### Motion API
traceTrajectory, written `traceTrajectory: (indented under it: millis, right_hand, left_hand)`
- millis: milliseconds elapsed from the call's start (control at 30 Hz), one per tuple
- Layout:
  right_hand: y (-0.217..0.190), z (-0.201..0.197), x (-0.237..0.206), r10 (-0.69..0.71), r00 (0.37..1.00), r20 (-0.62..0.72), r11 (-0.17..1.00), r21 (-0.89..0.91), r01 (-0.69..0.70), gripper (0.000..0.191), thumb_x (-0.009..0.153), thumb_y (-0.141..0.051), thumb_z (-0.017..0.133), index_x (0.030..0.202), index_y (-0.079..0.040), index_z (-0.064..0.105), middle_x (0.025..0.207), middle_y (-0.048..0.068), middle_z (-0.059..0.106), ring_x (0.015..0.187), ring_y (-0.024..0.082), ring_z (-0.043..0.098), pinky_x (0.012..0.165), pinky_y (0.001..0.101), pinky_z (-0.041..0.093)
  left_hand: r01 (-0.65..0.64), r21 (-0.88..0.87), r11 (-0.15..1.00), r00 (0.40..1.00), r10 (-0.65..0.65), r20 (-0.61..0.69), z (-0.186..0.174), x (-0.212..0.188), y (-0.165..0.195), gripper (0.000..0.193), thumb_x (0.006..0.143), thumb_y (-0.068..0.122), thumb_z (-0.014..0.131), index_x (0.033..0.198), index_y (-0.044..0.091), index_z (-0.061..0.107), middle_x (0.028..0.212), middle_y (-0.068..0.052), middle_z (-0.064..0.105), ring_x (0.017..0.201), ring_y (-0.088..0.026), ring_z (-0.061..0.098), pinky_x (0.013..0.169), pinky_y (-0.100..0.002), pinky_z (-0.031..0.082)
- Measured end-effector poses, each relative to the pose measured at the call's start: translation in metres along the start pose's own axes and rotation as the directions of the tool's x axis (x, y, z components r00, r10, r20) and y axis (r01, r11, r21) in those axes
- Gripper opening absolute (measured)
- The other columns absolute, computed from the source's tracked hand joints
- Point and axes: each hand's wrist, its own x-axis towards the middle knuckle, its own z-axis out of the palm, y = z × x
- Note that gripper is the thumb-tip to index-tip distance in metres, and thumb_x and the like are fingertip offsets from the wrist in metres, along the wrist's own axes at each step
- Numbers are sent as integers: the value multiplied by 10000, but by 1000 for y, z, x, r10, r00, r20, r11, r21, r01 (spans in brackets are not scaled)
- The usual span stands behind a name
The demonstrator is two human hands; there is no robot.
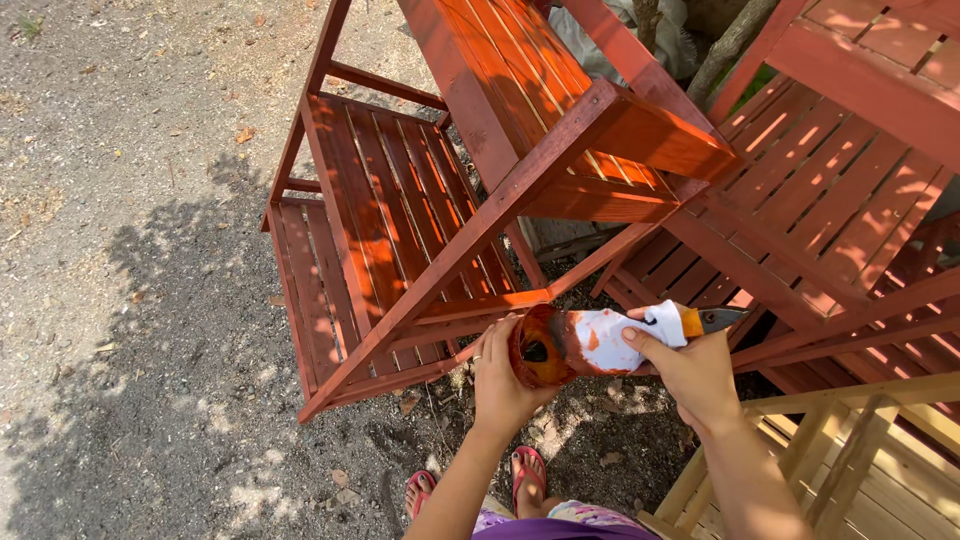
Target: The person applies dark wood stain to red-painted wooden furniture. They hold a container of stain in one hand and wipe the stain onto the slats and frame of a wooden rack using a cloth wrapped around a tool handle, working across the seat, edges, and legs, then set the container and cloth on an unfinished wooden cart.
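Grey gravel ground (130, 300), scattered with dry leaves, lies below and to the left of the hands. On it a red-stained slatted wooden shelf rack (400, 230) is stood just above the hands, and an unpainted pale wooden frame (860, 470) sits at lower right.

We see an outdoor yard used for painting: gravel ground (120, 200), tree shadows, red-stained slatted shelves (400, 220), an unpainted wooden frame (860, 470).

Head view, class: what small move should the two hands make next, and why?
Probably tip the stained container upright and dip the brush. The left hand holds the container on its side, mouth toward the camera; the right hand grips the brush through a stained cloth, bristles clear of the red-brown rack.
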Motion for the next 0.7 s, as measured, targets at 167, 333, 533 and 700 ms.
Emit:
traceTrajectory:
  millis: [167,333,533,700]
  right_hand:
    - [-12,17,-16,-166,978,129,936,-292,198,214,830,-65,812,1016,19,747,875,70,779,766,143,710,651,295,569]
    - [-18,34,-28,-312,925,217,735,-561,380,263,771,-119,813,1021,-58,759,876,94,803,798,202,787,696,323,601]
    - [-17,59,-34,-390,868,307,574,-656,490,298,750,-170,797,1041,-123,747,912,115,773,814,326,752,668,396,588]
    - [-10,70,-30,-363,873,327,518,-707,481,319,736,-189,786,1044,-125,735,866,138,751,791,362,727,669,444,577]
  left_hand:
    - [-80,-94,992,997,80,-4,8,-2,18,1136,434,230,1032,1403,76,459,1379,-159,559,1341,-407,493,1144,-517,406]
    - [-115,-108,988,993,114,-11,7,-5,31,1149,410,209,1034,1401,83,468,1407,-141,560,1352,-407,491,1153,-511,401]
    - [-153,-107,982,987,146,-73,2,-4,35,1118,387,153,992,1379,77,483,1398,-139,573,1334,-395,501,1159,-512,392]
    - [-156,-125,980,983,142,-117,4,-10,41,1034,469,176,992,1369,71,494,1382,-135,594,1292,-372,534,1115,-503,408]
